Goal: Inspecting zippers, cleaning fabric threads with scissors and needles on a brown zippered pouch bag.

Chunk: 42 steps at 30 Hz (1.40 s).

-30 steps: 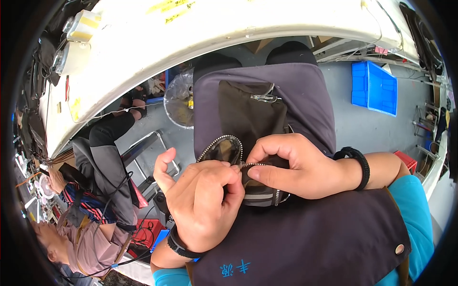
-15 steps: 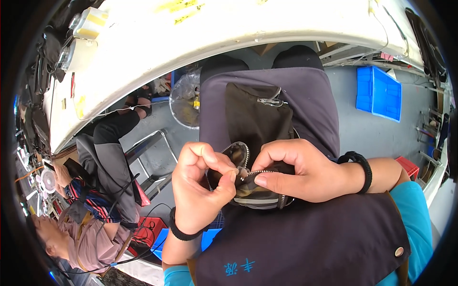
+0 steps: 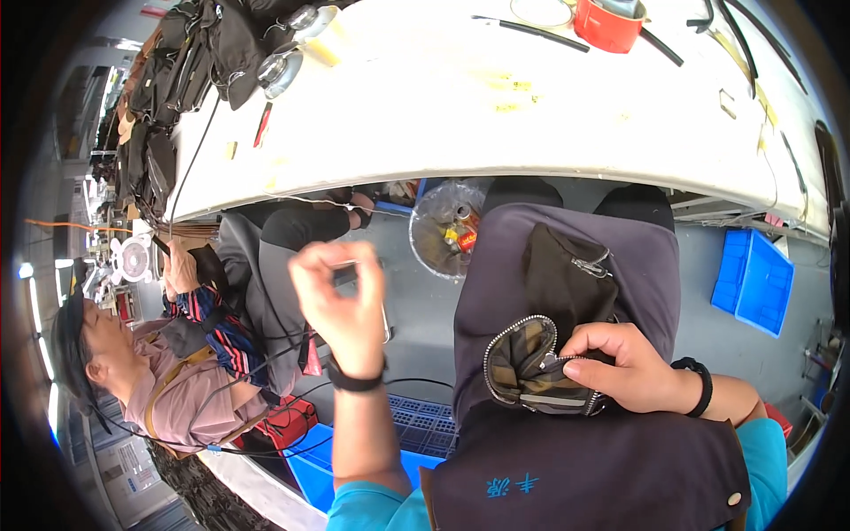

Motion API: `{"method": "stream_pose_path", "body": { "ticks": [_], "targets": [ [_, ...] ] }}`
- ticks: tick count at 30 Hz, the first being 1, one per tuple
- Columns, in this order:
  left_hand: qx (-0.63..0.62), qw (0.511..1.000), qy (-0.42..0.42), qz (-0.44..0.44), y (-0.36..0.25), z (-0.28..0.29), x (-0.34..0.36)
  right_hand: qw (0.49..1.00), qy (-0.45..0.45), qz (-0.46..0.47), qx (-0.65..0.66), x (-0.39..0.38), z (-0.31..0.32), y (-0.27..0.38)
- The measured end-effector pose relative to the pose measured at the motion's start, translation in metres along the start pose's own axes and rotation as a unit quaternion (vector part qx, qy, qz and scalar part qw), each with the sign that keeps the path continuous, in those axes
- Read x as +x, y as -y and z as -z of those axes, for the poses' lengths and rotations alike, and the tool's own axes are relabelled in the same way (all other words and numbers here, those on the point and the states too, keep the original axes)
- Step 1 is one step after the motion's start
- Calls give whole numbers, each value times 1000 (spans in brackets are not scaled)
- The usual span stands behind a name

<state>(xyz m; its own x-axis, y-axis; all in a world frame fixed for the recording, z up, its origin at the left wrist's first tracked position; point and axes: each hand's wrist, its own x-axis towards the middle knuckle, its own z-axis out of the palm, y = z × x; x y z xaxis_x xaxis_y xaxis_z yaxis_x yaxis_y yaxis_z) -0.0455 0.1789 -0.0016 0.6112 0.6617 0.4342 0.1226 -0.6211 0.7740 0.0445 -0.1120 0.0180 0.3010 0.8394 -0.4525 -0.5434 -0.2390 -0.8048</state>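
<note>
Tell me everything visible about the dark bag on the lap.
The dark bag looks like soft fabric and lies on the dark apron over the lap. Its near opening gapes, edged with metallic zipper teeth, exposing a brownish patterned lining. A shorter zipper shows near its far end, and a pale strip runs along the near end. The right hand pinches the opening's edge; the left hand is apart from it.

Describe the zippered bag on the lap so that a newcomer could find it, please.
Near the white table spreads a dark apron. On it lies the dark bag, pinched by the right hand. Unlike the apron, it shows silvery zipper teeth curving around brownish patterned fabric.
</note>
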Motion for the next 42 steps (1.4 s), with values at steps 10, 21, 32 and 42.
{"method": "stream_pose_path", "body": {
  "ticks": [10,21,32,42],
  "targets": [
    [462,841,40,-279,98,12,118,1000,-12,20,1,6,0,5],
    [-114,992,38,-42,-29,24,-13,997,-30,57,41,3,8,5],
    [19,904,288,-316,-116,-27,-60,885,-218,358,-201,-9,-8,10],
    [47,968,115,-217,-109,-14,-73,934,-146,326,-19,-20,-13,5]
  ]
}}
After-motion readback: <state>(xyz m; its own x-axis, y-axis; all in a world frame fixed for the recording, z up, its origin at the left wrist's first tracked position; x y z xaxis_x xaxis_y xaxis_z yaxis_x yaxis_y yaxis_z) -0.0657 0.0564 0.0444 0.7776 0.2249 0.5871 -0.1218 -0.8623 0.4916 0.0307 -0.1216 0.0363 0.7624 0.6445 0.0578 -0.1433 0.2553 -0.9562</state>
